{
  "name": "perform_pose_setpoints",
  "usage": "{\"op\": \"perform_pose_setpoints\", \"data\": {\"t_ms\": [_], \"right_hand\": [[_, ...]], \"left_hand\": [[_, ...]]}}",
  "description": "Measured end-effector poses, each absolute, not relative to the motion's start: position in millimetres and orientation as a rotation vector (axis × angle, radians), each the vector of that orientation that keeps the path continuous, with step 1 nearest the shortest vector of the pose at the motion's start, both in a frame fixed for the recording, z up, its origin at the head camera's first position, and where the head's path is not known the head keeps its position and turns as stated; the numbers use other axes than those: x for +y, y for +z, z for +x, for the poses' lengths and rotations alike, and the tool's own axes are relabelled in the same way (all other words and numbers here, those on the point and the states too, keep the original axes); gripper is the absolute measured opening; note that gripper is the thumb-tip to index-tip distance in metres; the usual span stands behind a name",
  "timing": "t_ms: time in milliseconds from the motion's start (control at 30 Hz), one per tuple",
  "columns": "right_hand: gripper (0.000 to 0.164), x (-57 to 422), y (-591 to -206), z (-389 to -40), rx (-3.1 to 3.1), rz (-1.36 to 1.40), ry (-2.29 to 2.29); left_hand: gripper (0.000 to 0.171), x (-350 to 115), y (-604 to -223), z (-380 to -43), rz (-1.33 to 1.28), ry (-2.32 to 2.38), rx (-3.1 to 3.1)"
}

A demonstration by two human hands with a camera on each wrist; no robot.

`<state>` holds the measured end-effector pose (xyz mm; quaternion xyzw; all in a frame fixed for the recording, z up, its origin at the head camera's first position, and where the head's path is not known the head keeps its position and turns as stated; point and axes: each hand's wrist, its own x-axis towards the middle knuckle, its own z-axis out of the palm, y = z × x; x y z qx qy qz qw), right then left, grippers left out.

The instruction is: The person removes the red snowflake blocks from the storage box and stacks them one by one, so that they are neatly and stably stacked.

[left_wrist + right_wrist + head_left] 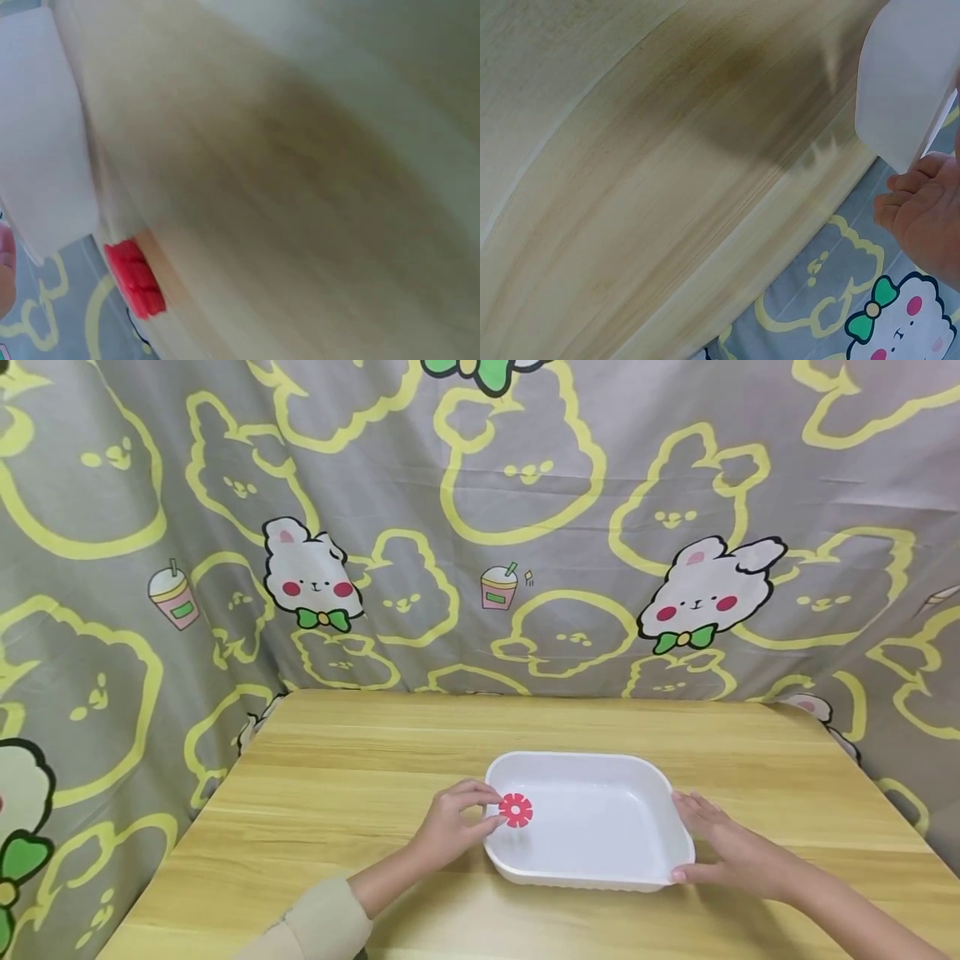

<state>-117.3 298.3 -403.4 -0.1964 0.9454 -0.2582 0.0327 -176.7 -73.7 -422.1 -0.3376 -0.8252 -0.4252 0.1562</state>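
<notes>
My left hand [457, 818] is at the left end of a white rectangular tray [588, 883], its thumb and fingertips pinching a red notched plastic disc [524, 810]. This disc has a round centre hole and shows above the tray floor, just inside the rim. Around the tray's right end lies my right hand [738, 852], fingers at the side and thumb near the front corner. In the right wrist view its fingers [922, 195] bend at the tray's edge. A ribbed red piece [135, 277] shows beside the tray [45, 135] in the left wrist view; whether it is the same disc, I cannot tell.
The tray stands on a light wood-grain table [360, 777], nearer its front right. A grey curtain [420, 502] with yellow outlines and cartoon rabbits hangs behind the table and along both sides.
</notes>
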Motion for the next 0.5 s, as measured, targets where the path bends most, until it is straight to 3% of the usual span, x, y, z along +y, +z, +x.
{"op": "perform_pose_setpoints", "data": {"t_ms": [500], "right_hand": [[0.097,300.3,-407.2,-117.8,2.956,-0.667,-0.753]], "left_hand": [[0.023,-109.5,-425.0,-169.7,-0.809,-1.271,-2.393]]}}
